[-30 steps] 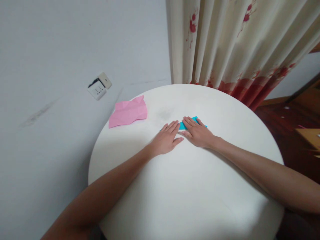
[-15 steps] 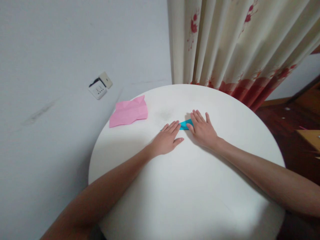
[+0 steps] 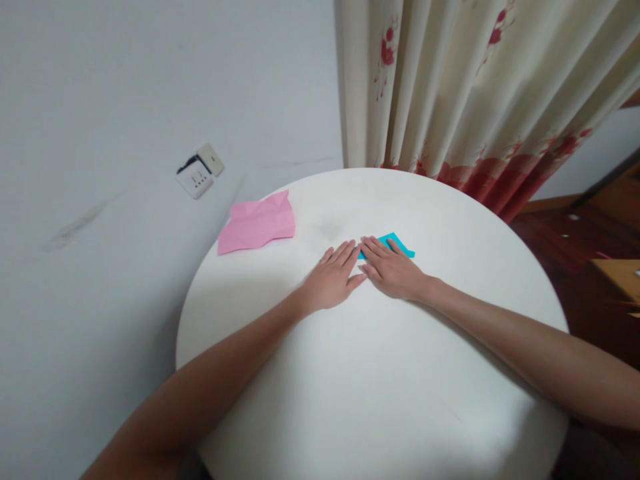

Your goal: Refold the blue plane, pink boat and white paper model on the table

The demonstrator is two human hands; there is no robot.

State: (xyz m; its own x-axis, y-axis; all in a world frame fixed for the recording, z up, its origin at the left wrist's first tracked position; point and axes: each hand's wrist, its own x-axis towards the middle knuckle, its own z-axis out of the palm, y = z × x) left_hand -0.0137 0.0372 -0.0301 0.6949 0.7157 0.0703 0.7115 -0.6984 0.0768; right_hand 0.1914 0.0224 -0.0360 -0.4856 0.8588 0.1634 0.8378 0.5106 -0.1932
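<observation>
A piece of folded blue paper (image 3: 401, 244) lies flat on the white round table (image 3: 380, 373), mostly covered by my hands. My left hand (image 3: 331, 280) rests palm down over its left part, fingers stretched out and thumb apart. Flat on the paper's middle lies my right hand (image 3: 393, 267), its fingers extended and their tips close to those of my left hand. The paper's upper edge and pointed right end show beyond my right hand. Its left end is hidden under my left hand.
A creased pink sheet of paper (image 3: 259, 224) lies at the table's back left edge. Behind it, a white wall (image 3: 100, 80) carries a socket (image 3: 195, 179). A flowered curtain (image 3: 450, 87) hangs behind the table.
My right hand has slid left along the blue paper toward my left hand, uncovering the paper's right end. My left hand has stayed in place.
</observation>
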